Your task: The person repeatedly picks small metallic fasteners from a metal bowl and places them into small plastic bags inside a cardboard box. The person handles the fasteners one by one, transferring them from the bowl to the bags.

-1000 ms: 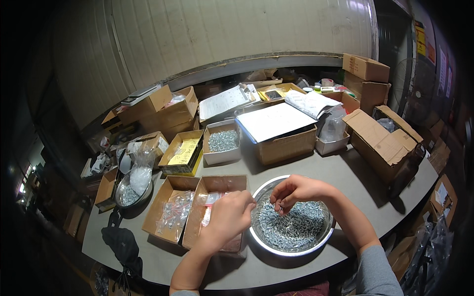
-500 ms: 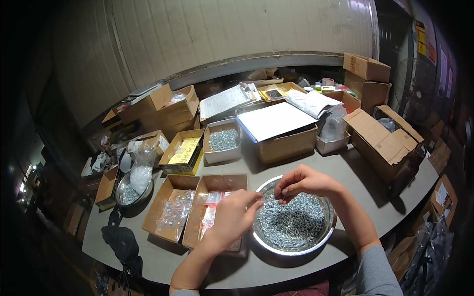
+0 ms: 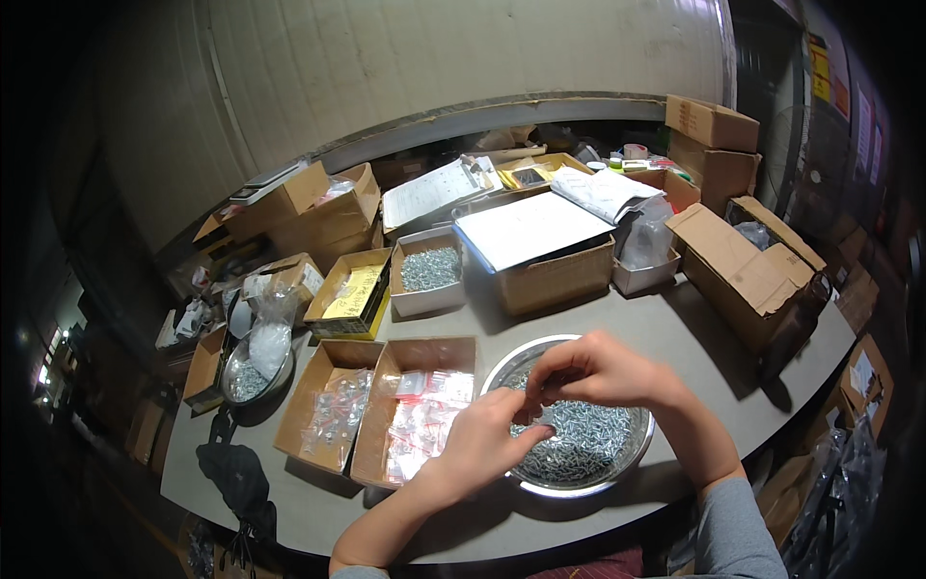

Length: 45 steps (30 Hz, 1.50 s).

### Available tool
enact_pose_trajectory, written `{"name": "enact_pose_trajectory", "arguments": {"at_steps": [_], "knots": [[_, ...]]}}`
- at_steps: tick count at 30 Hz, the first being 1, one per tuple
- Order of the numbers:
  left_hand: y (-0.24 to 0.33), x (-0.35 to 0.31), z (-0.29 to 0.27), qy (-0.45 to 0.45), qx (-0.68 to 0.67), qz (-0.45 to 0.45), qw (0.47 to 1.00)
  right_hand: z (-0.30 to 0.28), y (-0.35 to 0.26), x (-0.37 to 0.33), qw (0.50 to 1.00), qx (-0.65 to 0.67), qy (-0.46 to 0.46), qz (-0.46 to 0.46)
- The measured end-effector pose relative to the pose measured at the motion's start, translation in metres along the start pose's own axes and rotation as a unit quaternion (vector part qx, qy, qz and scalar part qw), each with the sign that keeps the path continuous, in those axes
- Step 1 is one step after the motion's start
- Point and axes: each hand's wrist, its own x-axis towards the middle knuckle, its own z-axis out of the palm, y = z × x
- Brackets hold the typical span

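Note:
A round metal bowl (image 3: 632,454) full of small silver screws (image 3: 588,444) sits on the grey table in front of me. My left hand (image 3: 487,444) and my right hand (image 3: 603,372) meet over the bowl's left side, fingertips pinched together. They seem to hold something small between them, possibly a little clear bag, but it is too small to tell. Left of the bowl, an open cardboard box (image 3: 381,425) holds several small clear bags with red strips (image 3: 424,420).
A second cardboard box (image 3: 313,396) of bagged parts lies further left, then a metal pan (image 3: 253,372) with a plastic bag. A white box of screws (image 3: 429,270), paper-covered cartons (image 3: 540,241) and larger boxes (image 3: 748,270) crowd the back and right. A black object (image 3: 236,478) lies at the table's left edge.
My left hand has moved right from over the bag box to the bowl and met my right hand, which shifted slightly up and left over the screws.

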Motion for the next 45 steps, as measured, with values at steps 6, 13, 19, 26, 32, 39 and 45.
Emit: {"name": "enact_pose_trajectory", "arguments": {"at_steps": [6,13,19,26,32,39,45], "knots": [[0.005,0.001,-0.001,-0.028,0.001,-0.027,0.999,0.014,-0.014,-0.009,0.977,-0.178,0.041,-0.106],[0.004,0.001,-0.001,-0.022,-0.004,-0.025,0.999,0.019,-0.018,-0.013,0.968,-0.223,0.037,-0.11],[-0.003,0.0,0.003,0.007,-0.01,0.001,1.0,0.02,-0.024,-0.014,0.969,-0.218,0.035,-0.107],[0.002,0.003,-0.013,-0.004,-0.056,-0.015,0.998,0.017,-0.014,-0.012,0.949,-0.268,0.021,-0.166],[-0.003,0.008,-0.026,0.002,-0.238,-0.097,0.966,0.014,-0.019,-0.007,0.969,-0.214,0.041,-0.116],[-0.02,0.009,-0.021,-0.017,-0.31,-0.114,0.944,0.016,-0.019,-0.004,0.991,-0.108,0.069,-0.041],[-0.023,0.004,-0.024,-0.015,-0.25,-0.093,0.964,0.02,-0.022,0.001,0.992,-0.116,0.019,-0.041]]}}
